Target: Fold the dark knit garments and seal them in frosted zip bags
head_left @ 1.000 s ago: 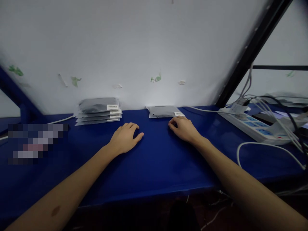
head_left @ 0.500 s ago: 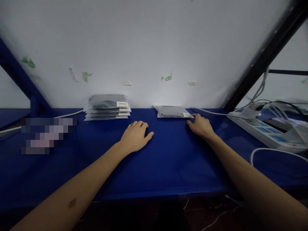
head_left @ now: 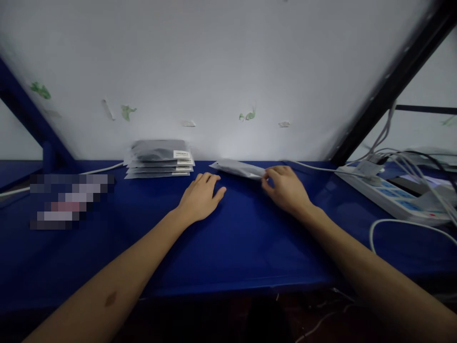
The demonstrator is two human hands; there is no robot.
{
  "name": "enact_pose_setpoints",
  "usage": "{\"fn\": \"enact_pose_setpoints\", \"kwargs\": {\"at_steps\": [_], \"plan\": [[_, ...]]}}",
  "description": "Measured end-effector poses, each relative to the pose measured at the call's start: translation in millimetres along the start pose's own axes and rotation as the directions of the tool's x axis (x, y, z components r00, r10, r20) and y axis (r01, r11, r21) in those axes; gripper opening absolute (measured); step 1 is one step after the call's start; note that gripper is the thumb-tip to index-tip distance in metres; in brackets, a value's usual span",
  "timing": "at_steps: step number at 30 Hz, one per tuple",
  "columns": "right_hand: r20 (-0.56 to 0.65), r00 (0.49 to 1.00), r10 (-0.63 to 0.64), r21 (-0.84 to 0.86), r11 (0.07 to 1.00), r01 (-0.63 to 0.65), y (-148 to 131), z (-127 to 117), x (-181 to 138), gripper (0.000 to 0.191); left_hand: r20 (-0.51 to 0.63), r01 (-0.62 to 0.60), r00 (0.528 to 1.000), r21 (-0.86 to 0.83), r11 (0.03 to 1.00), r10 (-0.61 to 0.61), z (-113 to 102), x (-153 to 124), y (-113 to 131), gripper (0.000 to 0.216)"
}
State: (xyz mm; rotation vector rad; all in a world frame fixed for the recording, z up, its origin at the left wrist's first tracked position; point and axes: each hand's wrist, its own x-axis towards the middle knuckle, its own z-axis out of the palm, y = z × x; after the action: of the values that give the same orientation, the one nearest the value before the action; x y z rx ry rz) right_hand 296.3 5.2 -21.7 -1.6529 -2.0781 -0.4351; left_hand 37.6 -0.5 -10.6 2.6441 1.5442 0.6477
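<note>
My right hand [head_left: 285, 188] pinches the right end of a flat, frosted plastic bag [head_left: 237, 167] between thumb and fingers. The bag is tilted, its left end pointing toward the wall, and its contents cannot be made out. My left hand [head_left: 200, 196] is open above or on the blue table, palm down with the thumb apart, and holds nothing. Just beyond it to the left lies a stack of similar frosted bags [head_left: 157, 159] with dark contents and white labels on their right corners.
The blue table [head_left: 221, 252] meets a white wall [head_left: 221, 71] at the back. A white power strip [head_left: 389, 195] with plugs and cables lies at the right. A loose white cable [head_left: 410, 222] curves in front of it. A pixelated patch covers something at the left.
My right hand has closed on the corner of the single bag and moved it left, turning it and tilting it. My left hand has barely shifted. The stack is unchanged.
</note>
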Motion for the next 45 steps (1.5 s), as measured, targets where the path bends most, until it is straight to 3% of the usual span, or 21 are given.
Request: {"fn": "enact_pose_setpoints", "kwargs": {"at_steps": [4, 7, 9, 12, 15, 17, 21, 29, 33, 38, 42, 45], "plan": [[0.093, 0.967, -0.239, 0.003, 0.971, 0.239, -65, -25, -24, 0.030, -0.080, -0.064, 0.995, -0.057, 0.996, 0.059, -2, 3, -5, 0.049], [0.060, 0.927, -0.371, 0.106, 0.925, 0.364, -99, -42, -46, 0.035, 0.032, -0.013, 0.999, -0.064, 0.998, 0.015, 0, 3, -7, 0.055], [-0.014, 0.918, -0.396, 0.189, 0.901, 0.391, -104, -47, -50, 0.038, 0.114, -0.001, 0.993, -0.053, 0.999, 0.007, 0, 1, -7, 0.058], [-0.094, 0.971, -0.221, 0.182, 0.955, 0.234, -91, -41, -32, 0.037, 0.122, -0.042, 0.992, -0.020, 0.999, 0.044, 0, -1, -4, 0.057], [-0.006, 1.000, -0.009, 0.129, 0.992, 0.010, -68, -18, 4, 0.032, 0.087, -0.083, 0.993, 0.034, 0.996, 0.080, 1, -3, 0, 0.064], [0.093, 0.994, 0.048, 0.060, 0.997, -0.054, -56, 0, 27, 0.036, 0.099, -0.110, 0.990, 0.043, 0.993, 0.105, 3, -4, 1, 0.071], [0.250, 0.964, 0.093, 0.094, 0.988, -0.120, -51, 27, 56, 0.043, 0.163, -0.126, 0.979, 0.000, 0.992, 0.125, 7, -4, 0, 0.079], [0.300, 0.922, 0.246, 0.110, 0.951, -0.290, -63, 29, 65, 0.037, 0.230, -0.109, 0.966, -0.041, 0.993, 0.115, 6, -2, 1, 0.079], [0.311, 0.917, 0.248, 0.090, 0.953, -0.288, -60, 12, 43, 0.033, 0.244, -0.094, 0.965, -0.041, 0.995, 0.101, 4, -2, 3, 0.079], [0.371, 0.899, 0.232, 0.187, 0.930, -0.317, -54, -26, -19, 0.031, 0.252, -0.066, 0.965, -0.056, 0.996, 0.078, 3, -2, 3, 0.080], [0.338, 0.911, 0.235, 0.256, 0.909, -0.329, -50, -52, -72, 0.030, 0.247, -0.074, 0.965, -0.070, 0.995, 0.089, 4, -2, 3, 0.078], [0.304, 0.924, 0.230, 0.318, 0.890, -0.326, -45, -56, -88, 0.026, 0.264, -0.075, 0.960, -0.068, 0.995, 0.090, 3, -3, 4, 0.079]]}}
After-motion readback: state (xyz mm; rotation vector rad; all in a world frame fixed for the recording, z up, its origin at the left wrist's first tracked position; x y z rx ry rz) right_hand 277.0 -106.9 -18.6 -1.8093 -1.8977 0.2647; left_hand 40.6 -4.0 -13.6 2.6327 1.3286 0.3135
